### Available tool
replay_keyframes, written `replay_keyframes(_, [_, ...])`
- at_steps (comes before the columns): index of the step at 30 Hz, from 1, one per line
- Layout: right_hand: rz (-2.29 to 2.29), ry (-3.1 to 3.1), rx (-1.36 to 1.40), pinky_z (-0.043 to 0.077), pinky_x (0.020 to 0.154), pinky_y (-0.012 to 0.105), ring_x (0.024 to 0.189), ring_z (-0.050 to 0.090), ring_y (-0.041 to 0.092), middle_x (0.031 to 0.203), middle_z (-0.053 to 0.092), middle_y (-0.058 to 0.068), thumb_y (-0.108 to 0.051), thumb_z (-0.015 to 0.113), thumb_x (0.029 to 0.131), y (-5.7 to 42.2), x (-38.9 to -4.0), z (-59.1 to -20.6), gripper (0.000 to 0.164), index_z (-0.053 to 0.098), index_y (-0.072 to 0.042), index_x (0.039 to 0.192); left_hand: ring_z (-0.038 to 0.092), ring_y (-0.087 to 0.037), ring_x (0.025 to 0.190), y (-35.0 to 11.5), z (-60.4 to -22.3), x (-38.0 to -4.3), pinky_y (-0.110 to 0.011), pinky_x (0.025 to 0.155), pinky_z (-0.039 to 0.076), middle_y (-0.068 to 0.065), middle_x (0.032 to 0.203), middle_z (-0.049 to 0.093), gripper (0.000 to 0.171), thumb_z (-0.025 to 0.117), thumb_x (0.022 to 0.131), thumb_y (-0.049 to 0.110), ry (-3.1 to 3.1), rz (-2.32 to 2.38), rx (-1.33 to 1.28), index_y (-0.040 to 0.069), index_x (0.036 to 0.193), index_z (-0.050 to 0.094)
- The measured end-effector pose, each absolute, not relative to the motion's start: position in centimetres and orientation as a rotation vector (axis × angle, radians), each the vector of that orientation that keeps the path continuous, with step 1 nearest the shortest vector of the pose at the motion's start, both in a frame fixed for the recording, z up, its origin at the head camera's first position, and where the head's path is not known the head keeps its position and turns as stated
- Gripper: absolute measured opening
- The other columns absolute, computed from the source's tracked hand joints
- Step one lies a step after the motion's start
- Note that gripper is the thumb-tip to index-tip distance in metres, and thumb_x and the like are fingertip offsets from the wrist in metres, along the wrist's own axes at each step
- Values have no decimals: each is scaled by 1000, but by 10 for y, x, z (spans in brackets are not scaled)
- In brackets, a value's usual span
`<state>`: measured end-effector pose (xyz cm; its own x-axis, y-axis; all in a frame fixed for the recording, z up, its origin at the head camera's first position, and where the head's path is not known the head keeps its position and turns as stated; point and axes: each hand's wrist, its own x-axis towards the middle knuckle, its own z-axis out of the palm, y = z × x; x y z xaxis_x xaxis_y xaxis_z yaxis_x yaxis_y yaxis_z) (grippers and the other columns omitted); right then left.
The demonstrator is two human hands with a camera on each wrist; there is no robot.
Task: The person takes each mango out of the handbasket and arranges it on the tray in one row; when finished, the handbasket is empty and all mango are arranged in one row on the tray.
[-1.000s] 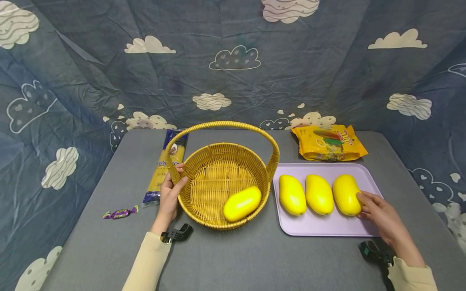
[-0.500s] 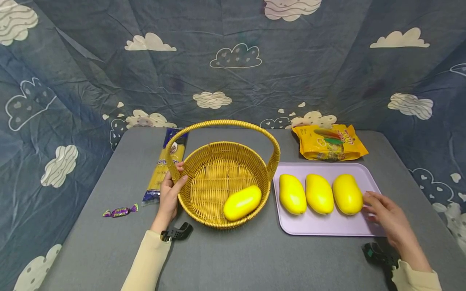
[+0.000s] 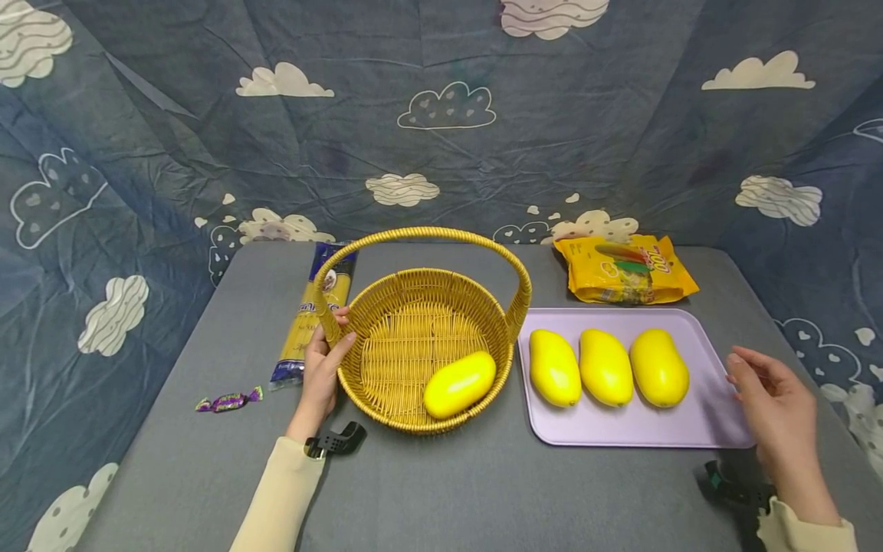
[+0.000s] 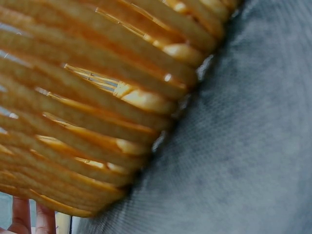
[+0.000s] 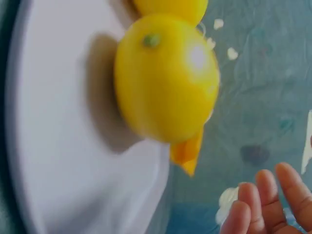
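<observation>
My left hand grips the left rim of a golden wicker basket, thumb on the inside, below the tall arched handle. One yellow mango lies inside at the basket's front right. In the left wrist view the woven wall fills much of the frame, with fingertips at the lower left. My right hand holds nothing and hovers at the right end of a lilac tray. Three mangoes stand in a row on that tray; the rightmost mango is nearest this hand and apart from it.
A yellow snack packet lies behind the tray. To the left of the basket, partly behind its handle, is a pack of spaghetti. A purple wrapped candy sits further left. A cloud-patterned cloth hangs behind the grey table.
My right hand has let go of the rightmost mango and drawn away to the right. That mango stays on the tray. My left hand and the basket have not moved.
</observation>
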<state>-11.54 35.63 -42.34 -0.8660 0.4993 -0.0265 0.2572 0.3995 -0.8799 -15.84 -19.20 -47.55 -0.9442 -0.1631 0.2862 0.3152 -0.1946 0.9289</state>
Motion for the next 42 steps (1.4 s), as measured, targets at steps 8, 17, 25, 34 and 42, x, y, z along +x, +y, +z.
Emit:
replay_keyframes(8, [1290,-2490,-334,41,67,6,85,53,1,98,56,-18,-27,56,96,308,-112,-393,37,59,-6,126,38,-24,130,-192,-476,-158,-31,105,31,-13,138,46,33,59,92,2,-1764,-2199,-183,-14,118,44])
replay_keyframes(17, [1234,-2560,317,38,76,16,93,51,4,106,63,-5,-11,61,93,251,-122,-367,26,63,-6,118,38,-24,130,-192,-477,-158,-31,105,31,-13,138,46,35,59,91,2,-1750,-2211,-171,-15,118,42])
replay_keyframes(25, [1213,-2570,795,45,73,19,87,55,8,105,66,-2,-3,69,85,202,-134,-350,29,66,-12,112,38,-23,130,-192,-477,-159,-31,105,31,-13,138,45,37,60,92,5,-1765,-2208,-175,-14,119,43])
replay_keyframes(34, [1176,-2696,1103,49,74,33,89,57,8,98,62,-13,-23,68,89,159,-148,-348,21,66,-22,109,38,-24,130,-191,-478,-159,-31,104,31,-15,138,45,34,60,91,2,-1739,-2212,-199,-14,117,44])
replay_keyframes(42, [1115,-2761,1275,49,78,37,92,59,13,105,63,-10,-32,65,90,125,-164,-346,25,66,-17,110,38,-24,129,-192,-478,-159,-31,104,31,-15,137,46,34,60,91,2,-1745,-2194,-199,-14,117,45])
